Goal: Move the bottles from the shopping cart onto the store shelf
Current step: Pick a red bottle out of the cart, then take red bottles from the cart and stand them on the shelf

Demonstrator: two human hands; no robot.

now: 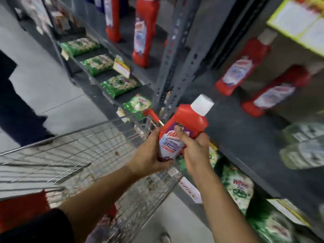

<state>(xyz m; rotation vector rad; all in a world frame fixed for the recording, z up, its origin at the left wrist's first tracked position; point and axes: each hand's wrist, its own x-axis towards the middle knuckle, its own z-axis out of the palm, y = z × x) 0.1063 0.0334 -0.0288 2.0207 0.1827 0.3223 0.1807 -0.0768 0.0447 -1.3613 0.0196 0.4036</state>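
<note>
I hold a red bottle [188,120] with a white cap and a purple-and-white label in both hands, above the far right corner of the wire shopping cart [73,148]. My left hand [150,153] grips its base from the left. My right hand [194,148] wraps its lower part from the right, fingers over the label. The bottle tilts with its cap toward the grey store shelf [245,137]. On that shelf stand two like red bottles [240,69] at the right, and others [142,32] stand in the bay to the left.
A perforated grey upright post [175,58] splits the shelf bays right behind the bottle. Green packets [119,83] line the lower shelf, more lie at the lower right. Pale bottles [303,146] lie at the right edge. A person's dark leg [19,106] stands on the left floor.
</note>
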